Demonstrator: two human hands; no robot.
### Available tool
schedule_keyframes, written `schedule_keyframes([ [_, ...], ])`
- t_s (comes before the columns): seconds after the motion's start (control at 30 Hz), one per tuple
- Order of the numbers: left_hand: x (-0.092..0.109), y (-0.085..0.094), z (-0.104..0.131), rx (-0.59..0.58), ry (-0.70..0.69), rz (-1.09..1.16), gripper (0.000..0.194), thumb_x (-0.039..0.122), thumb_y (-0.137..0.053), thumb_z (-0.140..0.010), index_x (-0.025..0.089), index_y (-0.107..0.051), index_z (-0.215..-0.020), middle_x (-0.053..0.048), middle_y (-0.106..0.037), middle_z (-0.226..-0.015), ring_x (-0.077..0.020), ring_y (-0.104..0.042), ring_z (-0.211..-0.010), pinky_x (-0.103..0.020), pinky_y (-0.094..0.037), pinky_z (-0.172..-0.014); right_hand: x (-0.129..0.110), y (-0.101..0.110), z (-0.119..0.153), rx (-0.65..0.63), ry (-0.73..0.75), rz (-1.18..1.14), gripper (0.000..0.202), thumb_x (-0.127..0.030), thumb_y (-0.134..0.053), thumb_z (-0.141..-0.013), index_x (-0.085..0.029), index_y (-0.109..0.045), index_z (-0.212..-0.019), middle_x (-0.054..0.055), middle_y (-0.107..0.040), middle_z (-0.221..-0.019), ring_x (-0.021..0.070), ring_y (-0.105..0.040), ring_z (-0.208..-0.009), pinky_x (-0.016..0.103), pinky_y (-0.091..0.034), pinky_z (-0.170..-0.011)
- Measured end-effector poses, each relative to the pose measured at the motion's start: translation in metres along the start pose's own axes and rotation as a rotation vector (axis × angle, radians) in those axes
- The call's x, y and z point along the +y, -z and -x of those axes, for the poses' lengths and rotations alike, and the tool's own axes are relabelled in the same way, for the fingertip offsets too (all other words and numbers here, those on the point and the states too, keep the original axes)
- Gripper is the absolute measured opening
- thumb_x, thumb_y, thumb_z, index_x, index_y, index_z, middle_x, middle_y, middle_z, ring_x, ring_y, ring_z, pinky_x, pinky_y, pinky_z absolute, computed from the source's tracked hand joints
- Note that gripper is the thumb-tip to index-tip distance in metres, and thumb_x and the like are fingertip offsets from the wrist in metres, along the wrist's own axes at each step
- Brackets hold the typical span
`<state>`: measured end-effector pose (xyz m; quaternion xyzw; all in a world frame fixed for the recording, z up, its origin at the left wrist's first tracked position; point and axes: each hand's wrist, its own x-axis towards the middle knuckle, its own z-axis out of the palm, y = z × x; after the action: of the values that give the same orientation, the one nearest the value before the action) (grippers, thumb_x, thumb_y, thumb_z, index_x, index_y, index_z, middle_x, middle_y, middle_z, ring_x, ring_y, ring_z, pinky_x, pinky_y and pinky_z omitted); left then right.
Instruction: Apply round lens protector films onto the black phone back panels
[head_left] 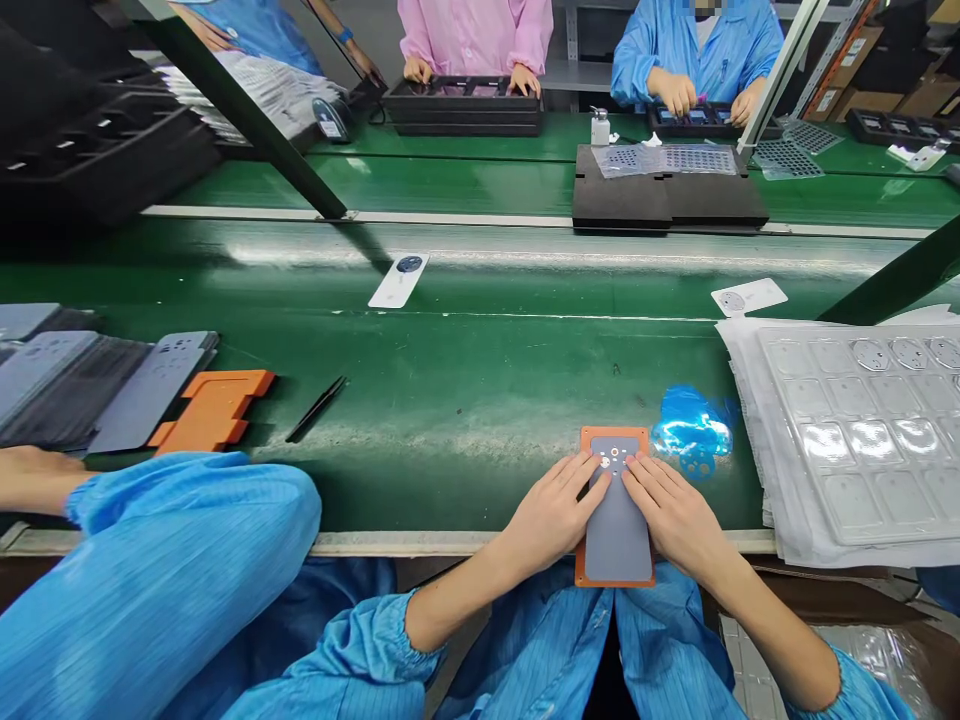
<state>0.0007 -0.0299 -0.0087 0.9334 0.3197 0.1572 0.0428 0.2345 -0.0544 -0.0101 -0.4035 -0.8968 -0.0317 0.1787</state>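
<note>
A grey flat panel [617,530] with several small holes near its top lies in an orange fixture [616,583]. The fixture juts over the bench's front edge toward my lap. My left hand [551,505] rests along the panel's left side, its stretched fingertips pressing near the holes. From the other side, my right hand [679,512] lays its extended fingers on the panel's upper right. Neither hand is wrapped round anything that I can see. Crumpled blue film [691,430] lies on the green bench just beyond my right hand.
Black tweezers [316,408], another orange fixture [214,408] and stacked grey panels [154,390] lie to the left, near a neighbour's blue sleeve [165,570]. A clear tray [874,435] sits on sheets at right. Two white cards [397,282] lie farther back. Co-workers sit opposite.
</note>
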Motion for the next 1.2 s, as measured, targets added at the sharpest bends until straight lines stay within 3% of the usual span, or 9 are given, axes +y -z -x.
schedule_keyframes([
  [0.2, 0.006, 0.002, 0.002, -0.056, 0.001, -0.109, 0.040, 0.010, -0.044, -0.093, 0.007, -0.057, -0.131, -0.022, -0.057, -0.138, -0.0331, -0.053, -0.130, -0.049, -0.044, -0.109, -0.005, -0.003, 0.002, -0.108, -0.011, 0.090, 0.045, -0.004, -0.040, -0.090, -0.005, -0.060, -0.129, 0.020, -0.057, -0.140, 0.0306, -0.050, -0.135, 0.047, -0.046, -0.111],
  [0.5, 0.007, -0.001, 0.008, -0.080, -0.010, -0.154, 0.041, 0.011, -0.042, -0.096, 0.009, -0.053, -0.135, -0.018, -0.055, -0.142, -0.0303, -0.051, -0.132, -0.048, -0.039, -0.112, -0.013, 0.002, 0.009, -0.112, -0.005, 0.116, 0.047, -0.006, -0.035, -0.091, -0.002, -0.058, -0.132, 0.021, -0.058, -0.138, 0.0316, -0.050, -0.134, 0.046, -0.045, -0.112],
  [0.67, 0.008, 0.007, 0.004, -0.167, 0.037, -0.046, 0.045, 0.014, -0.048, -0.093, 0.008, -0.052, -0.137, -0.019, -0.052, -0.144, -0.0326, -0.048, -0.132, -0.049, -0.038, -0.114, -0.017, 0.003, 0.007, -0.158, -0.031, 0.087, 0.050, -0.006, -0.038, -0.089, 0.001, -0.054, -0.136, 0.024, -0.052, -0.144, 0.0348, -0.046, -0.137, 0.049, -0.043, -0.113],
  [0.8, -0.001, 0.014, 0.004, -0.189, 0.071, 0.162, 0.056, 0.016, -0.059, -0.088, 0.016, -0.047, -0.143, -0.016, -0.050, -0.147, -0.0344, -0.039, -0.140, -0.055, -0.035, -0.116, -0.011, 0.001, 0.010, -0.095, -0.050, -0.024, 0.049, -0.006, -0.038, -0.090, -0.004, -0.056, -0.136, 0.022, -0.054, -0.143, 0.0340, -0.048, -0.136, 0.051, -0.045, -0.111],
  [0.9, -0.005, 0.013, 0.003, -0.036, 0.154, 0.456, 0.071, 0.016, -0.064, -0.087, 0.025, -0.036, -0.151, -0.013, -0.038, -0.157, -0.0324, -0.026, -0.148, -0.054, -0.033, -0.118, -0.004, 0.002, 0.011, 0.074, -0.122, -0.283, 0.045, -0.008, -0.041, -0.095, -0.016, -0.060, -0.135, 0.015, -0.060, -0.139, 0.0297, -0.053, -0.133, 0.050, -0.048, -0.109],
  [1.0, 0.004, 0.011, -0.010, 0.251, 0.436, 0.800, 0.075, 0.019, -0.070, -0.085, 0.027, -0.034, -0.151, -0.013, -0.041, -0.155, -0.0294, -0.039, -0.143, -0.051, -0.036, -0.117, -0.002, 0.007, 0.005, 0.298, -0.355, -0.804, 0.036, -0.018, -0.051, -0.097, -0.025, -0.066, -0.129, 0.009, -0.066, -0.132, 0.0265, -0.062, -0.123, 0.048, -0.052, -0.105],
  [1.1, 0.023, 0.015, -0.031, 0.444, 0.576, 1.135, 0.052, 0.023, -0.072, -0.085, 0.022, -0.053, -0.134, -0.012, -0.065, -0.129, -0.0241, -0.065, -0.115, -0.040, -0.052, -0.102, -0.006, 0.012, -0.007, 0.580, -0.719, -1.460, 0.022, -0.025, -0.059, -0.095, -0.026, -0.073, -0.111, 0.005, -0.075, -0.111, 0.0208, -0.071, -0.099, 0.040, -0.061, -0.088],
  [1.2, 0.041, 0.025, -0.048, 0.548, 0.511, 1.132, 0.019, 0.020, -0.070, -0.087, 0.018, -0.066, -0.105, -0.006, -0.073, -0.098, -0.0178, -0.071, -0.089, -0.030, -0.057, -0.084, -0.010, 0.013, -0.018, 0.706, -0.928, -1.953, 0.011, -0.023, -0.070, -0.085, -0.024, -0.073, -0.095, 0.001, -0.075, -0.095, 0.0152, -0.071, -0.087, 0.029, -0.061, -0.079],
])
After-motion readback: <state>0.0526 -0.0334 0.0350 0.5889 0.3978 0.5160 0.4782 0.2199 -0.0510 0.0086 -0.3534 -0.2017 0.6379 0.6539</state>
